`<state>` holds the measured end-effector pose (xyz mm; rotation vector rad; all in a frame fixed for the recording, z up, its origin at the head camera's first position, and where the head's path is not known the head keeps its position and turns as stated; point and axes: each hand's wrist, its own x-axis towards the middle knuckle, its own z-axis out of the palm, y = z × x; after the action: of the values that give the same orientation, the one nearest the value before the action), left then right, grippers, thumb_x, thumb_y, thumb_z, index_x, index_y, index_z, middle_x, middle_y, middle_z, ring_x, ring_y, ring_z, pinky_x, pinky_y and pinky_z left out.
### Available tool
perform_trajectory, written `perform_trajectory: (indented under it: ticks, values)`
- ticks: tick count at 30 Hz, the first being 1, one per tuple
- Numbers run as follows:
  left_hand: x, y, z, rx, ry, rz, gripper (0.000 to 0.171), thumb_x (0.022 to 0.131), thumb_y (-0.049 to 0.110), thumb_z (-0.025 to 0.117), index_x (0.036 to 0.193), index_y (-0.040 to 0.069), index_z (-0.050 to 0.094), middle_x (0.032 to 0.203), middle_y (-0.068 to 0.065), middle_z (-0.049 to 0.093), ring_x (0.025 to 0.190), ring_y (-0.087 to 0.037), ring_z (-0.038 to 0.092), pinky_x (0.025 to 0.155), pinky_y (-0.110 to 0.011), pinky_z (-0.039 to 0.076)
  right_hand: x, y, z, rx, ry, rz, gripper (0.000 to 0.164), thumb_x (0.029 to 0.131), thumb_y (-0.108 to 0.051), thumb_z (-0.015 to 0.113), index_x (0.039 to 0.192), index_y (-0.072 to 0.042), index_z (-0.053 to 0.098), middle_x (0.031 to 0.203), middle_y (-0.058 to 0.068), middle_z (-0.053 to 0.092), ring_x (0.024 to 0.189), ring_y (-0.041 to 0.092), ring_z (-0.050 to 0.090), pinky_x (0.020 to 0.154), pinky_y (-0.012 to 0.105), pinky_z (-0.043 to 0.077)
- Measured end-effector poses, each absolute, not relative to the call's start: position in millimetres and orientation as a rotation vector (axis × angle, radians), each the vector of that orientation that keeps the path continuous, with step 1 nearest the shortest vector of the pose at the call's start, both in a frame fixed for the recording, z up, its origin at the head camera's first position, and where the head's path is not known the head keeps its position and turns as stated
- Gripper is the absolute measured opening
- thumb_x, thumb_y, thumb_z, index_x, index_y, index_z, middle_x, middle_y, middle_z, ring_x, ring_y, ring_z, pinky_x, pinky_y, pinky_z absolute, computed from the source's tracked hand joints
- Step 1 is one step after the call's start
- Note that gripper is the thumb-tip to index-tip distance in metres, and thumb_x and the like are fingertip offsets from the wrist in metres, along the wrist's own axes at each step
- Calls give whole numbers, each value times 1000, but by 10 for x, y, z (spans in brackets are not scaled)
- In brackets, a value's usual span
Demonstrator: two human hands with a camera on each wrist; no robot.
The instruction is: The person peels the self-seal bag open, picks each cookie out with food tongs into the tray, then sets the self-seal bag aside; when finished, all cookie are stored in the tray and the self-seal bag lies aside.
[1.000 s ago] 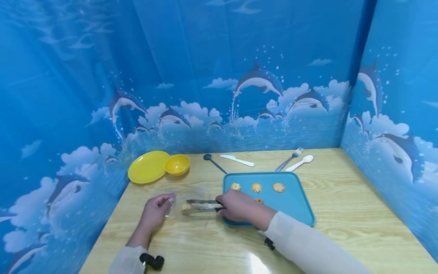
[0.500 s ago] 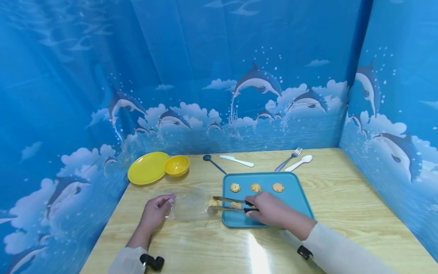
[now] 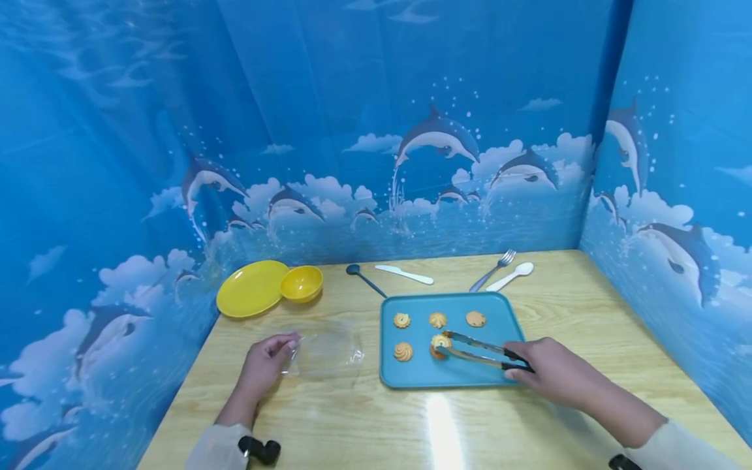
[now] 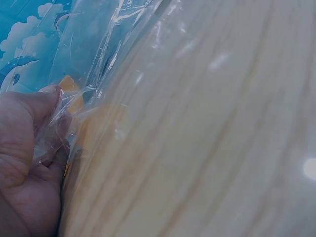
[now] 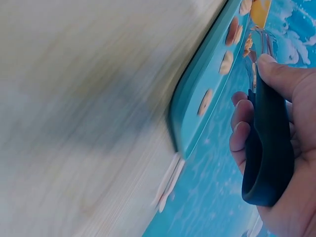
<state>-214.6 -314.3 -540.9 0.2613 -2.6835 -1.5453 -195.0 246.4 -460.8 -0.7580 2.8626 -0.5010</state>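
Observation:
My left hand pinches the edge of a clear plastic bag lying on the wooden table. In the left wrist view the film bunches between thumb and fingers. My right hand grips metal tongs by their black handle. Between the tong tips is a ridged round cookie, close over the blue tray; it overlaps another cookie below it in the head view. Several more cookies sit on the tray, such as a swirled cookie and a flat speckled cookie.
Behind the bag stand a yellow plate and a yellow bowl. Beyond the tray lie a dark spoon, a white knife, a fork and a white spoon. A dolphin-print curtain encloses the table's back and sides.
My right hand has moved right, drawing the tongs and the cookie out of the bag and over the tray. The left hand stays at the bag's edge, and the bag now lies flat.

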Motion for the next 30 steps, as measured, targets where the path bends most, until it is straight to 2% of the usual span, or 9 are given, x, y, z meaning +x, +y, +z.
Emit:
perform_trajectory:
  ticks: [5,11,15,19,30]
  values:
    - [-2146,-3135,-5391,282,-2696,-1540,24,102,38,63,119,22,71,140,2,66,138,-24,55,118,-50,43,-1872,2698,-4601,-703,2896,-488,59,93,-40,74,134,0,63,107,4,75,68,-2,50,59,24,41]
    - [-2152,-3129,-5380,282,-2700,-1542,25,102,38,62,119,22,71,141,2,65,139,-25,54,118,-51,42,-1839,2905,-4636,-708,2914,-470,53,92,-36,74,131,-1,64,96,-5,73,65,-4,47,59,23,39]
    - [-2145,-3132,-5388,266,-2694,-1545,24,102,36,63,119,21,71,140,1,66,138,-25,55,118,-50,43,-1826,2995,-4667,-722,2929,-487,50,92,-37,75,128,-3,66,83,-13,67,61,-4,45,57,21,38]
    - [-2142,-3138,-5399,245,-2688,-1540,24,103,34,62,120,19,71,140,0,66,138,-25,55,118,-49,43,-1826,3033,-4678,-714,2914,-509,50,93,-38,73,128,-2,66,76,-17,60,57,-3,42,55,20,37]
    - [-2145,-3131,-5392,255,-2694,-1541,25,103,35,62,119,19,71,140,0,65,138,-25,55,118,-50,43,-1827,3043,-4738,-712,2906,-491,50,93,-39,73,128,-4,66,78,-15,62,58,-3,43,54,22,37]
